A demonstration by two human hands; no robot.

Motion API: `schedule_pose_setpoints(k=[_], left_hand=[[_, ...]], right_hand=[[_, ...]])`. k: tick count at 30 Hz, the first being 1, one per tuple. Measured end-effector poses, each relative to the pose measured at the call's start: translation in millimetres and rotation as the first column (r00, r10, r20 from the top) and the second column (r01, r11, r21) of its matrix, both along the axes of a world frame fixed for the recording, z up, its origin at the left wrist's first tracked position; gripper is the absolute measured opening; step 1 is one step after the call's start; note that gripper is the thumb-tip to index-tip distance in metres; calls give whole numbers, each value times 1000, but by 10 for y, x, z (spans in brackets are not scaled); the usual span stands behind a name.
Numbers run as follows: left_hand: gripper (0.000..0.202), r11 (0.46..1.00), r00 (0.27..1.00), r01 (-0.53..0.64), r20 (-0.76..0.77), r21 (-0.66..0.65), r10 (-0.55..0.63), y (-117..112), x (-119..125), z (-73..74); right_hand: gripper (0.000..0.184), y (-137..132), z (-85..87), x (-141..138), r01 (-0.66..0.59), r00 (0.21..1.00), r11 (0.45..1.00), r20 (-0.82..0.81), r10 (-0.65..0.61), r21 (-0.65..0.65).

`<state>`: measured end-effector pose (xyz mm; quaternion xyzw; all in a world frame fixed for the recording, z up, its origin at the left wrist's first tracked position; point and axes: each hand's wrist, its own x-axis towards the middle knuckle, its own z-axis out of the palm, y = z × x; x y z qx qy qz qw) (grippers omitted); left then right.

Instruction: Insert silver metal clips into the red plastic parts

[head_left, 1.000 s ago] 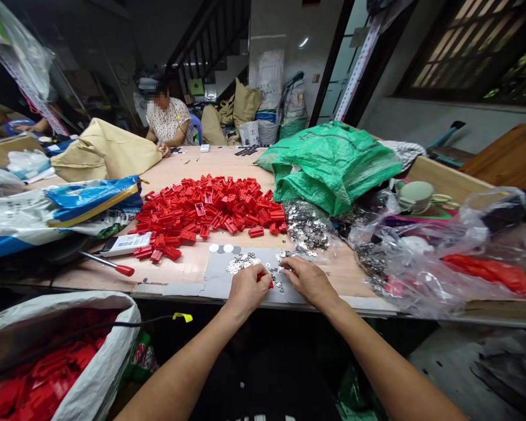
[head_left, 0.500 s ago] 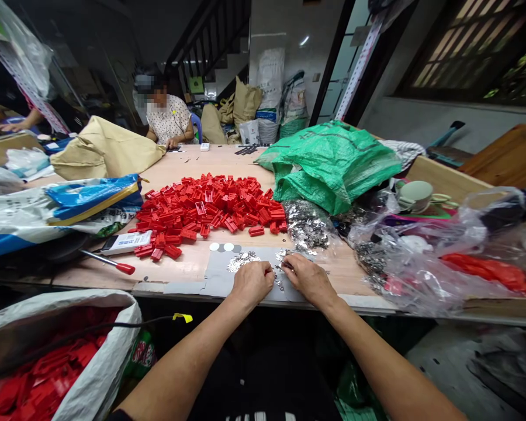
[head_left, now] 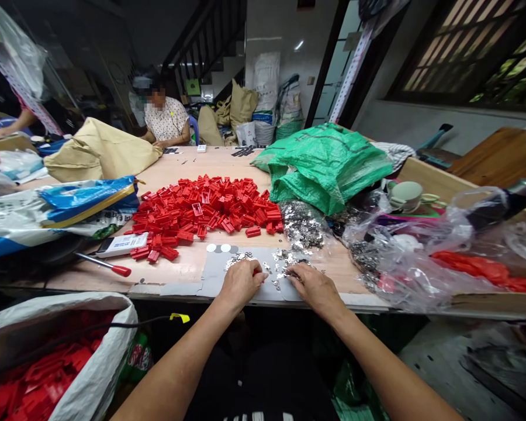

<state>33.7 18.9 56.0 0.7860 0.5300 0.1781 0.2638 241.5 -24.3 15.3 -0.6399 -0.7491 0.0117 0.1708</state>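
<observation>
My left hand (head_left: 244, 282) is closed over the grey mat (head_left: 213, 275), and a bit of a red plastic part (head_left: 256, 271) shows between its thumb and fingers. To its right, my right hand (head_left: 314, 286) has its fingers curled down among small shiny metal pieces (head_left: 284, 257); whatever is in its fingertips is hidden. More loose metal pieces (head_left: 241, 257) lie just behind my left hand. Beyond the mat spreads a large heap of red plastic parts (head_left: 214, 204).
A clear bag of metal pieces (head_left: 304, 228) lies by a green woven sack (head_left: 328, 161). Plastic bags (head_left: 412, 275) crowd the right side. At left are a red-tipped lever (head_left: 120, 271) and an open white sack (head_left: 127, 307) of red parts. A person (head_left: 169, 120) sits across the table.
My hands have moved apart, the left one slightly left. Red now shows in the left fingers. My right hand is lower against the metal pieces. The view has shifted slightly.
</observation>
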Motion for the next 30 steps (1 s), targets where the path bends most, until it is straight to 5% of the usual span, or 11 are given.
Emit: schedule_pose_setpoints(k=[7,11,18,24,30], left_hand=[[9,1000,965,-20,260,-18,25,-188,-193,-87],[34,995,891,-93,444,-23,93,-309,-283,-162],[29,970,904,-170,419,176,82,-457,-372,-227],[24,929,916,-154,402,336,7,-539,-400,-220],[25,923,915,-126,402,363,-33,-612,-393,-205]], right_hand=[[10,80,13,-92,-14,999,999,45,15,-32],[12,57,64,-99,4,992,1000,-123,-3,3],[21,-108,269,-385,-140,800,988,-596,72,-69],[17,-240,353,-711,-206,798,979,-579,164,-7],[13,-224,339,-756,-299,809,954,-535,243,-17]])
